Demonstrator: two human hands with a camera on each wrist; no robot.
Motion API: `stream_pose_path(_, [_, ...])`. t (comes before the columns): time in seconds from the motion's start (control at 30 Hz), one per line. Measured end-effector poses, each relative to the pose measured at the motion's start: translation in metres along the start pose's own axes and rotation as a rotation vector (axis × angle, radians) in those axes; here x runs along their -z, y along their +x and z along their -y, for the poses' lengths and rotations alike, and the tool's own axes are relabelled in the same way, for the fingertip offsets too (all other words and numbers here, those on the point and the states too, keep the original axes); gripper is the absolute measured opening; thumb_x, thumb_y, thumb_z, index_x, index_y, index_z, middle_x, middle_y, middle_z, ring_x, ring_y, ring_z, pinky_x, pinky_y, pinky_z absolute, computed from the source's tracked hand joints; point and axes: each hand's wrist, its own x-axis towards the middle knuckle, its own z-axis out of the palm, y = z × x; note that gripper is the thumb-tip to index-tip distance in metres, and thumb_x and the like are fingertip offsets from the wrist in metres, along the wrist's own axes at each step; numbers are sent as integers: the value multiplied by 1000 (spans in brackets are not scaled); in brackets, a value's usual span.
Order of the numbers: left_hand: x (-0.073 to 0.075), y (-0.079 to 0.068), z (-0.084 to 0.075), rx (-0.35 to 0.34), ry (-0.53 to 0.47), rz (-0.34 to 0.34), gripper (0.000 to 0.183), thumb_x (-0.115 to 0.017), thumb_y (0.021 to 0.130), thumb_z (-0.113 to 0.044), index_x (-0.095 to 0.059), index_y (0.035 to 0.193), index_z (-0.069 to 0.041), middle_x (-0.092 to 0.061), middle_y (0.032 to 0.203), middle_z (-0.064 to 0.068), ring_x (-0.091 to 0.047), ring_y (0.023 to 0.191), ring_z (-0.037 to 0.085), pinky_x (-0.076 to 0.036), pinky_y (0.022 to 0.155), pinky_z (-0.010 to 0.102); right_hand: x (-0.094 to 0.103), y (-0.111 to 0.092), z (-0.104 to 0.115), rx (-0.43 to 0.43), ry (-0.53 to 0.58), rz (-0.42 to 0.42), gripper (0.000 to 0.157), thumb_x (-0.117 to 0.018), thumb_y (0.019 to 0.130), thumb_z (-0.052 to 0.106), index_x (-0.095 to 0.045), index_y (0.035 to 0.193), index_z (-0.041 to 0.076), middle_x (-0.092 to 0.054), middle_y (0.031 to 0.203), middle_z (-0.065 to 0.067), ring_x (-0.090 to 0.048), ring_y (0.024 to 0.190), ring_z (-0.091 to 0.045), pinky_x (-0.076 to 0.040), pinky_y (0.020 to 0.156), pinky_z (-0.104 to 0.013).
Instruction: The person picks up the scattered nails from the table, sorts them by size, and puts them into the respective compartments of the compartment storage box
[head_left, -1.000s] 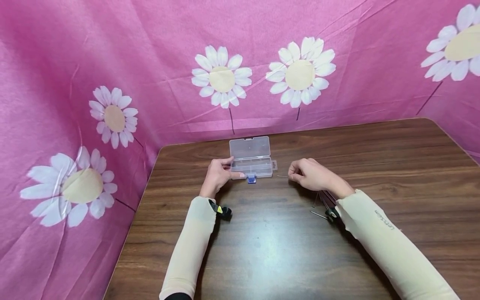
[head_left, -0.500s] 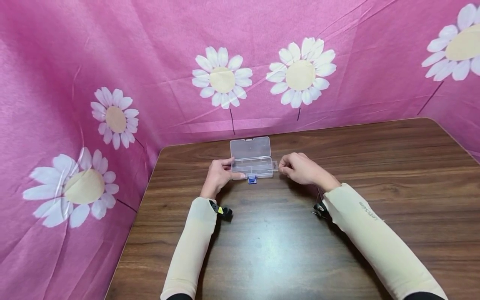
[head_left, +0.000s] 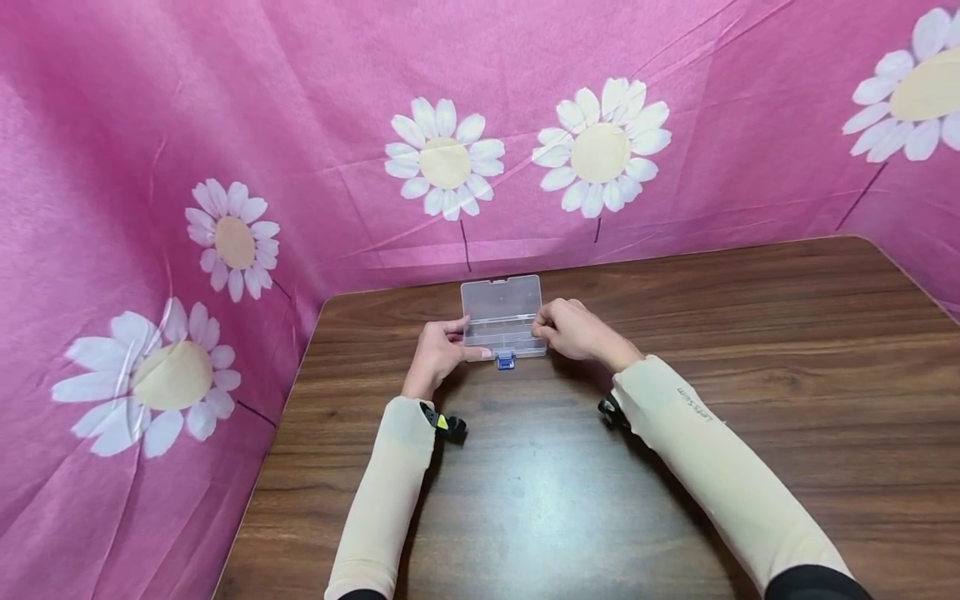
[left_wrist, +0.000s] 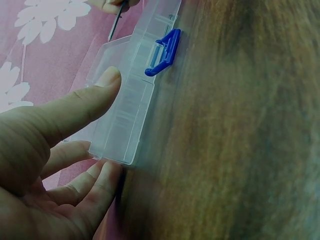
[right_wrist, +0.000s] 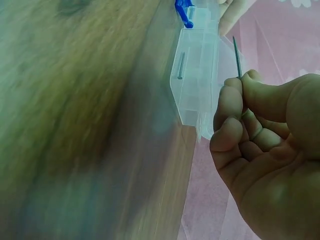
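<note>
Plastic box (head_left: 491, 340), left hand (head_left: 437, 354) gripping one end, right hand (head_left: 577, 331) near the other, pinching a thin rod (right_wrist: 237, 59).

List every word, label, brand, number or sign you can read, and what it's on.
"Lets…" on the right sleeve, printed upside down; the remaining letters are too small to read surely, perhaps "slim" or "sim".
No readable text on the left sleeve, plastic box or blue latch.
</note>
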Motion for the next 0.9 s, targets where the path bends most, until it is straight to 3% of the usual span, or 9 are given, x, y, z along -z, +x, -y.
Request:
stream_pose_path(0.27, [0, -2, -1, -8, -14, -4, 79, -95, 65, -3, -63, 136, -7, -67, 125, 15, -66, 103, 19, -55, 79, 26, -9, 17, 8, -19, 5, -15, 18, -64, 97, 11, -74, 83, 8, -61, 68, 3, -56, 71, -19, -47, 81, -41])
stream_pose_path(0.63, [-1, -1, -1, -34, 18, -9, 78, -95, 64, -3, -63, 135, -7, -65, 130, 15, -65, 110, 22, -54, 84, 28, -24, 36, 30, -19, -24, 11, 19, -65, 95, 10, -75, 79, 9, -62, 67, 4, -59, 74, -20, -49, 83, -42])
stream_pose_path(0.9, [0, -1, -1, -33, 51, -14, 76, -96, 65, -6, -65, 134, -11, -63, 133, 12, -62, 116, 22, -52, 91, 32, -33, 47, 44, -65, -27, 79, 21, -62, 97, 10, -75, 81, 9, -59, 64, 3, -55, 66, -17, -48, 68, -34])
